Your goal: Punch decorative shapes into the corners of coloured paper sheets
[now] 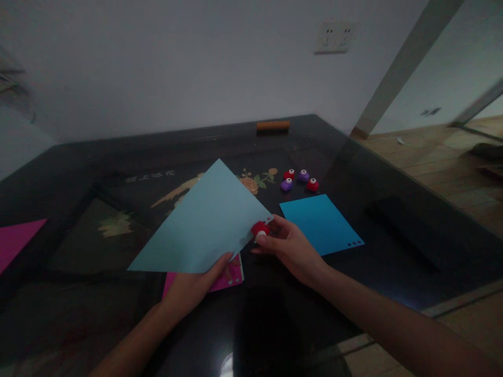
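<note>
Sheets of paper, four in all, left to right: one magenta sheet point(15, 241) cut off by the left edge; one pale blue sheet point(204, 225) raised off the surface; one pink sheet point(230, 276) lying under it, mostly covered; one bright blue sheet point(320, 222) lying flat at right, with a row of small holes along its near right corner. Small punches, five in all: one red punch point(260, 230) on the right corner of the pale blue sheet, and a loose group of four punches point(299, 180), two red and two purple, lying beyond the bright blue sheet. The left hand point(192, 288) grips the lower edge of the pale blue sheet, thumb on top, fingers closed beneath. The right hand point(288, 246) is closed around the red punch, thumb and fingertips pinching it against the sheet's corner. Surface: a dark glossy worktop point(393, 220) with a floral design under the glass; one orange bar point(273, 125) lies at its far edge. Room: pale wall with one socket plate point(334, 36); wooden floor point(440, 157) at right.
</note>
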### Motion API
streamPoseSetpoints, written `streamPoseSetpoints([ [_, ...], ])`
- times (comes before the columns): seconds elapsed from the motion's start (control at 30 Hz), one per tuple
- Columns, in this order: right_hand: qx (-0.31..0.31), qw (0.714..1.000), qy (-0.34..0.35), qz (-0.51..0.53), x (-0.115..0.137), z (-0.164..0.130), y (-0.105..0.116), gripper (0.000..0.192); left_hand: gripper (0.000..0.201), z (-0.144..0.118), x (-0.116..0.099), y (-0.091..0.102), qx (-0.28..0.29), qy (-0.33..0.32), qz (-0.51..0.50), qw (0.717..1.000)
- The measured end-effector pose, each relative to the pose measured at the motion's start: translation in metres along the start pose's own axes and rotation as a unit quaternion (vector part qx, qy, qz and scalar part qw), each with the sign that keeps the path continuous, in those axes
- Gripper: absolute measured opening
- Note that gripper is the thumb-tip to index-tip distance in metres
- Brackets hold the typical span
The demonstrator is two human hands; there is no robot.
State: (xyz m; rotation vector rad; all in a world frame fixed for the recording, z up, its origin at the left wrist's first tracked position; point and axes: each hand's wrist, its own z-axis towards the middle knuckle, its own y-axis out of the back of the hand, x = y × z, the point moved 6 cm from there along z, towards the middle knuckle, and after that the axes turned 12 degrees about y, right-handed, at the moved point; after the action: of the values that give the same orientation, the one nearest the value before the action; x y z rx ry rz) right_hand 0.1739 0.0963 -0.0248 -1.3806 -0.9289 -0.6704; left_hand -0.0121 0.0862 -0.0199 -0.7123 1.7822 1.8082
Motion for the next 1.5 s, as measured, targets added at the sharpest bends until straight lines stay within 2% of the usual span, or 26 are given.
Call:
streamPoseSetpoints([
  [0.23, -0.008, 1.0, 0.01, 0.02, 0.001, -0.0002, -0.001, 0.03, 0.033, 0.0029, -0.0069, -0.0012, 0.027, 0.026, 0.004, 0.999],
  [0.67, -0.027, 0.999, 0.012, 0.032, 0.0014, -0.0001, -0.0006, 0.03, 0.031, 0.0014, -0.0053, -0.0015, 0.021, 0.022, -0.018, 0.999],
  [0.87, -0.024, 0.999, 0.008, 0.041, -0.0001, -0.0009, -0.0012, 0.031, 0.031, 0.0014, -0.0101, -0.0029, 0.047, 0.021, -0.012, 0.999],
  [1.1, -0.026, 0.999, 0.009, 0.041, 0.0002, -0.0009, -0.0012, 0.03, 0.03, 0.0012, -0.0082, -0.0007, 0.016, 0.025, -0.023, 0.999],
  [1.5, -0.025, 0.999, 0.008, 0.039, 0.0003, -0.0006, -0.001, 0.03, 0.032, 0.0019, -0.0086, -0.0019, 0.026, 0.027, -0.012, 0.999],
])
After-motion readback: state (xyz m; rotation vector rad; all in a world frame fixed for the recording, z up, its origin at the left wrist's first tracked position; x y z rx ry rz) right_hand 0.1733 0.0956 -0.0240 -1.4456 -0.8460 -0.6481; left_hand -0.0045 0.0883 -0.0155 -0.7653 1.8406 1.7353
